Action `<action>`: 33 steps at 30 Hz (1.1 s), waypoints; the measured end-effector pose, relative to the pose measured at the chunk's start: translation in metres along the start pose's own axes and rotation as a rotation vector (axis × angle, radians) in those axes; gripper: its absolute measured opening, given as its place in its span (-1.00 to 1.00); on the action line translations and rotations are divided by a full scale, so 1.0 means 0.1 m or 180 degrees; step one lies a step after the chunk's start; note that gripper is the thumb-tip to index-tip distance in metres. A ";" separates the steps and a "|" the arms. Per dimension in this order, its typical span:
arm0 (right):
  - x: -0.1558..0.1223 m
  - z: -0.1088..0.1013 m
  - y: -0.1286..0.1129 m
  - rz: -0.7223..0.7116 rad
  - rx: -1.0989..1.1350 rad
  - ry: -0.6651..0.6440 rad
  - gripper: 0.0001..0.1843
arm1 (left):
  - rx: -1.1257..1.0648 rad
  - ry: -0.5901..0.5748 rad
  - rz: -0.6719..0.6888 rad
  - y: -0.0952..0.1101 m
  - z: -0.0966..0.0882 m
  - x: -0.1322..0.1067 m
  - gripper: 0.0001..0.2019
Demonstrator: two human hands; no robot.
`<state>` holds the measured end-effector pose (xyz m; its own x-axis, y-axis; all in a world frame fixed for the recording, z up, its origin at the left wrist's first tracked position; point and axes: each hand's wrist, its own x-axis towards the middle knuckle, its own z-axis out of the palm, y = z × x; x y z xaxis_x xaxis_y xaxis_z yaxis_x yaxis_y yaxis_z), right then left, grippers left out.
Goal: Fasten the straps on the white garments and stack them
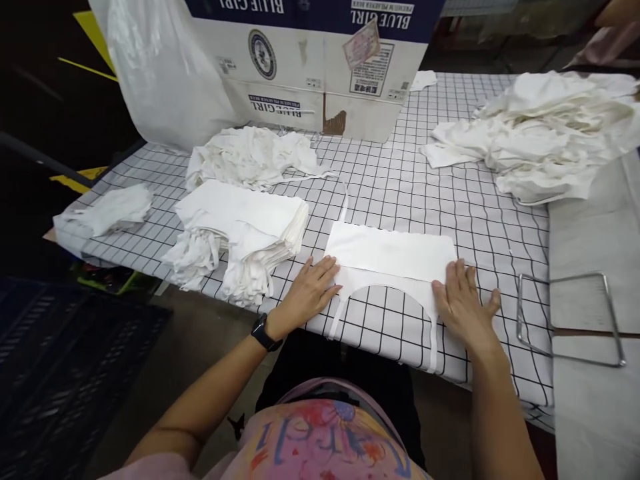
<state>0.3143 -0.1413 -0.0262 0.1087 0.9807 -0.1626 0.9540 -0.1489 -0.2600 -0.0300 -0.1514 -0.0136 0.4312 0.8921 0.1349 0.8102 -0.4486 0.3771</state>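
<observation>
A white strappy camisole-like garment [393,252] lies spread flat on the checked tablecloth [395,180], its two thin straps hanging toward the front edge. My left hand [313,290], with a black watch above it on the wrist, rests flat on the garment's left side, fingers stretched out. On its right side lies my right hand [465,297], palm down with fingers spread. Left of my hands sits a stack of folded white garments [245,217], straps bunched at its front. Another thin strap runs from the garment's upper left toward the back.
A loose heap of white garments [255,157] lies behind the stack, and a larger pile [555,133] at the back right. An upside-down cardboard box [310,67] stands at the back beside a white plastic bag [160,73]. A metal wire frame [570,277] sits at the right.
</observation>
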 end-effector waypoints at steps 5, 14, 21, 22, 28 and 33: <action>0.07 -0.08 -0.19 -0.0082 0.0122 0.0206 -0.13 | -0.0069 0.0326 -0.0009 -0.05 -0.05 0.28 -0.59; 0.22 -0.04 -0.35 -0.0012 0.0105 -0.0078 -0.08 | -0.0005 -0.0628 -0.0615 -0.19 -0.03 0.91 -0.38; -0.31 -0.11 -0.07 0.0218 0.0496 0.0334 -0.18 | 0.0164 0.0012 -0.0494 -0.17 0.08 0.73 -0.44; -0.42 -0.09 -0.08 0.0114 0.0511 0.0378 -0.21 | 0.0148 0.0008 -0.0307 -0.10 0.10 0.70 -0.44; -0.82 0.09 -0.20 -0.0474 0.0477 0.0479 -0.32 | 0.0038 -0.0423 0.0777 0.52 0.25 0.83 -0.45; -0.55 0.12 -0.14 -0.0183 0.0349 0.0578 -0.30 | 0.0069 -0.0764 0.1194 0.92 0.40 1.08 -0.42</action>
<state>0.2916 -0.1943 -0.0247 0.1131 0.9932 0.0271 0.9252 -0.0954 -0.3674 0.1071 -0.0979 -0.0010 0.7748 0.6308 0.0413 0.5871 -0.7423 0.3229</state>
